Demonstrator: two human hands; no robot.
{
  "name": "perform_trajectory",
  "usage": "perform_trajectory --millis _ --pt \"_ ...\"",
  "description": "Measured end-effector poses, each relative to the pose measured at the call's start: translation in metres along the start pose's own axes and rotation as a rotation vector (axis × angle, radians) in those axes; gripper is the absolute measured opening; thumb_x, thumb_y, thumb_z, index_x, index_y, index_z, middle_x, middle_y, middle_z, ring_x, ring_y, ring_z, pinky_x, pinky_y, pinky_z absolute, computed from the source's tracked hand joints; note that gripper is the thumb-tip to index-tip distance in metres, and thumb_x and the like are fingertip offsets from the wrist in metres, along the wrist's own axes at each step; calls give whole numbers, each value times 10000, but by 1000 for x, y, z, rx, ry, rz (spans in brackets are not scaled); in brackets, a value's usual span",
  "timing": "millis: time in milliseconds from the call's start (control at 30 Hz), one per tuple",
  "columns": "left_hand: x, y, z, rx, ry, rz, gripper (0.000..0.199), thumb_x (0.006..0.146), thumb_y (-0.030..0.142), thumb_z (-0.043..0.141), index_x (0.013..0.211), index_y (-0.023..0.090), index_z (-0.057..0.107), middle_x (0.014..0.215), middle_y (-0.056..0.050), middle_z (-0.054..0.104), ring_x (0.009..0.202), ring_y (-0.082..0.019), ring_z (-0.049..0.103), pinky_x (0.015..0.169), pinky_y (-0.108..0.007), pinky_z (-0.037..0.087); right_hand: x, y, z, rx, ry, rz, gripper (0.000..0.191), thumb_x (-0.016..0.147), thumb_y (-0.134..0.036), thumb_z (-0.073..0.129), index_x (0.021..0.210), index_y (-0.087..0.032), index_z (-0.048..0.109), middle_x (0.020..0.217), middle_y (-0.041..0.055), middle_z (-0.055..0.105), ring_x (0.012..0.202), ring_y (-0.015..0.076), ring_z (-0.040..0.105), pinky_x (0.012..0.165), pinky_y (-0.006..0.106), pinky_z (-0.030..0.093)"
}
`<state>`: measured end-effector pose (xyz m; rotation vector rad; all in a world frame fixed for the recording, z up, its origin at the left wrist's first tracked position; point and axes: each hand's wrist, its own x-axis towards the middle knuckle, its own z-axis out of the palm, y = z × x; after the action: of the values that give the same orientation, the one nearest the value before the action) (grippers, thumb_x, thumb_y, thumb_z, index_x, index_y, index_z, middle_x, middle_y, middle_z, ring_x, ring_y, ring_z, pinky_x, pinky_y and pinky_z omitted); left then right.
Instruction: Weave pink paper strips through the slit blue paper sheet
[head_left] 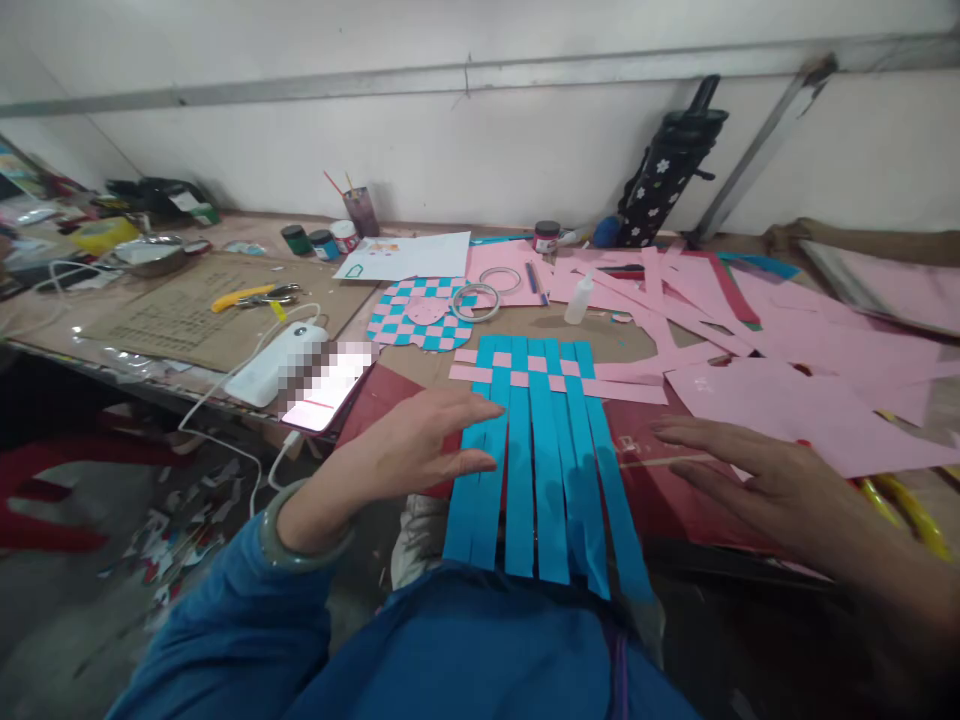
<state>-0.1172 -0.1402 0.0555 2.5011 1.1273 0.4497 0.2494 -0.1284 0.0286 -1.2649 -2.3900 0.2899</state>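
Note:
Several blue paper strips (550, 460) run from the table toward my body, hanging past its front edge. Near their far end, pink paper strips (622, 391) are woven crosswise through them. My left hand (420, 445) hovers at the left side of the blue strips, thumb and fingers apart, holding nothing. Over the red sheet (637, 480) to the right of the strips is my right hand (750, 480), its fingers stretched out and empty. Beyond the weave lies a blue-and-pink checkered paper piece (397, 327) with rounded edges, partly under a tape roll (475, 302).
A phone (337, 390) and a white power bank (279, 362) with cables lie left, near yellow-handled pliers (255, 298). Behind stand paint jars (324, 244) and a glue bottle (578, 300). Pink paper scraps (795, 410) cover the right side; a black umbrella (671, 175) leans on the wall.

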Motion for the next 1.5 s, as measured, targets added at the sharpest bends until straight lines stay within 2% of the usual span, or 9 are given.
perform_trajectory --millis 200,333,533,667,800,1033,1133,1300,1500 --pt "55 17 -5 110 -139 94 511 933 494 546 1317 160 581 1282 -112 658 1207 -259 600 1031 -383 453 29 5 -13 -55 -101 86 388 878 -499 494 1058 -261 742 1047 58 768 889 287 735 732 437 608" --pt "101 11 11 146 -196 -27 506 925 486 562 1340 198 585 1311 -93 648 1228 -267 586 1008 -370 465 68 9 -14 -34 -174 138 420 880 -476 472 1107 -245 740 1084 64 759 908 284 721 741 435 579" --pt "143 -67 15 347 233 -461 314 940 259 486 1137 155 707 1213 -127 675 1195 -282 559 1034 -408 416 125 -16 0 -75 -168 39 387 872 -445 509 1125 -273 745 1077 47 762 966 270 709 797 394 548" --pt "143 -113 21 342 244 -567 314 882 118 463 1057 106 724 1261 -181 629 1204 -346 520 972 -485 428 137 -17 16 -60 -157 -33 346 878 -477 537 1093 -313 752 1071 14 766 971 254 709 809 368 550" --pt "141 -126 28 278 247 -551 291 865 98 470 971 100 741 1218 -196 645 1197 -344 518 960 -479 425 135 -6 29 21 -156 -79 348 883 -476 543 1077 -278 754 1094 35 761 996 259 708 839 394 559" --pt "142 -87 11 -11 279 -402 261 918 219 484 1038 125 696 990 -86 728 915 -165 640 824 -281 480 117 -11 20 80 125 -56 271 904 -368 542 1067 -270 736 1094 40 757 1043 258 703 907 440 564" --pt "129 -54 6 -551 239 -244 153 865 183 547 922 106 666 894 -61 716 806 -112 621 757 -246 469 110 -20 9 1 315 -149 303 914 -343 547 1161 -249 695 1265 66 688 1262 284 580 1074 505 457" --pt "108 -14 4 -802 -21 -98 147 852 257 594 878 123 650 793 -18 668 723 -90 587 674 -229 443 101 -29 3 -65 193 -299 338 943 -371 502 1195 -216 666 1270 81 682 1335 309 506 1062 531 451" --pt "98 4 19 -723 17 -149 310 861 387 610 694 128 587 634 22 543 588 -64 472 549 -211 356 83 -40 8 -39 113 -287 263 949 -332 467 905 -220 701 931 71 747 938 256 690 799 425 546"
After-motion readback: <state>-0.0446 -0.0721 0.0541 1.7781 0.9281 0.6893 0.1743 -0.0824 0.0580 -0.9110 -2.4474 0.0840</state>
